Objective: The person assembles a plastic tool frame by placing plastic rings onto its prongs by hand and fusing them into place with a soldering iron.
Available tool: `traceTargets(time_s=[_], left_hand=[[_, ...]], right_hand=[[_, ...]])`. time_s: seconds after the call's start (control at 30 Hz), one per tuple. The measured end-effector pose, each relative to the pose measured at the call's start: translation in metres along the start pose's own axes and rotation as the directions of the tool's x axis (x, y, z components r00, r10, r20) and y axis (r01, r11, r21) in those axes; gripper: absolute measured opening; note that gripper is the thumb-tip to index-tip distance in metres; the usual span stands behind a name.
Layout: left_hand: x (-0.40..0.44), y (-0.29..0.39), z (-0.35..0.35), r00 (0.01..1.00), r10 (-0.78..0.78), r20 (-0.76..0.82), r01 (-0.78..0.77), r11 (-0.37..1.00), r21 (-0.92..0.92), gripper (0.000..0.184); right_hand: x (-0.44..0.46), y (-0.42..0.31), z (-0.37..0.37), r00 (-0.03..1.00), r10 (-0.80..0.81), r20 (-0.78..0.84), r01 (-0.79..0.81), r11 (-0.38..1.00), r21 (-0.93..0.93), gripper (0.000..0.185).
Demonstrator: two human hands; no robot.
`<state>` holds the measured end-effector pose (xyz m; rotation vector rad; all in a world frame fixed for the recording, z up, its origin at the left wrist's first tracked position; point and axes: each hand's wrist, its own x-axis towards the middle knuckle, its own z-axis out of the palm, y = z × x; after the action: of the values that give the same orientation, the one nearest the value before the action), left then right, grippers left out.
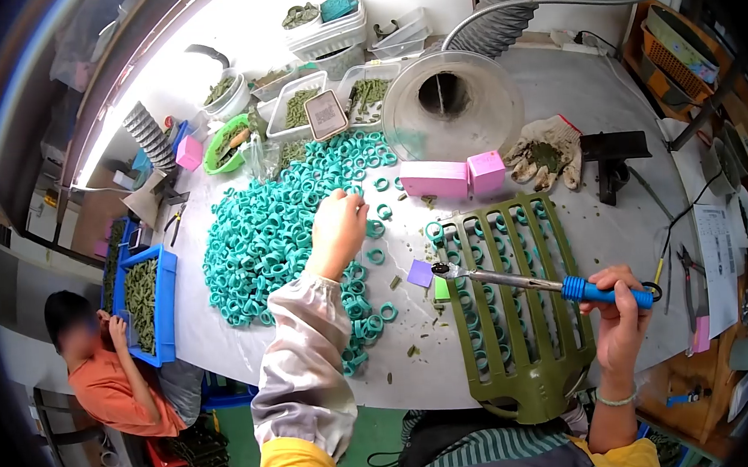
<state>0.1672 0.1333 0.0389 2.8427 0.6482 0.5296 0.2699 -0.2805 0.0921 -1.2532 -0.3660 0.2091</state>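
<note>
My left hand [339, 227] is over the right side of a big pile of teal rings [255, 249], thumb and fingers pinched together. Whatever sits between those fingertips is too small to make out. Wrapped around the blue handle of a soldering iron [514, 281] is my right hand [616, 313]. Its metal shaft points left, and the dark tip hangs over the left edge of an olive-green slotted rack [533, 378]. Teal rings show along the slots of this rack. Several loose rings lie between pile and rack, near a purple sticky note [420, 273].
Pink blocks [433, 179] stand behind the rack, below a clear extraction hood [486, 98]. A stained glove [549, 150] and black stand [614, 163] are to the right. Tubs of green pieces [298, 110] line the back. At left, a person in orange [118, 386] sits by blue bins [171, 306].
</note>
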Motion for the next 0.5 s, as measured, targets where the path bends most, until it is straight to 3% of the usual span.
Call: traceTargets(time_s=[0.03,0.1,0.17,0.23,0.43,0.5], left_hand=[[0.004,0.011,-0.001,0.995,-0.071,0.064,0.078,0.991,-0.111,0.017],[0.008,0.014,0.02,1.0,0.024,-0.006,-0.024,0.974,-0.227,0.029],[0.011,0.013,0.036,0.992,0.028,0.125,-0.012,0.992,-0.128,0.045],[0.012,0.015,0.038,0.986,0.034,0.16,-0.025,0.998,-0.058,0.037],[0.0,0.012,0.011,0.974,-0.09,0.209,0.176,0.881,-0.44,0.021],[-0.008,0.009,0.004,0.961,-0.12,0.249,0.221,0.874,-0.434,0.021]], right_hand=[[0.0,-0.001,0.001,1.0,0.001,0.004,-0.001,1.0,-0.001,0.022],[0.0,-0.002,0.001,1.0,-0.003,0.003,0.003,1.0,-0.006,0.022],[-0.001,-0.003,0.001,1.0,-0.011,-0.003,0.011,1.0,-0.01,0.022],[0.0,-0.006,0.0,1.0,-0.01,0.001,0.01,1.0,-0.015,0.022],[-0.002,-0.004,-0.01,0.999,-0.027,-0.035,0.026,0.999,-0.035,0.022],[-0.002,-0.003,-0.011,0.999,-0.032,-0.037,0.03,0.999,-0.037,0.023]])
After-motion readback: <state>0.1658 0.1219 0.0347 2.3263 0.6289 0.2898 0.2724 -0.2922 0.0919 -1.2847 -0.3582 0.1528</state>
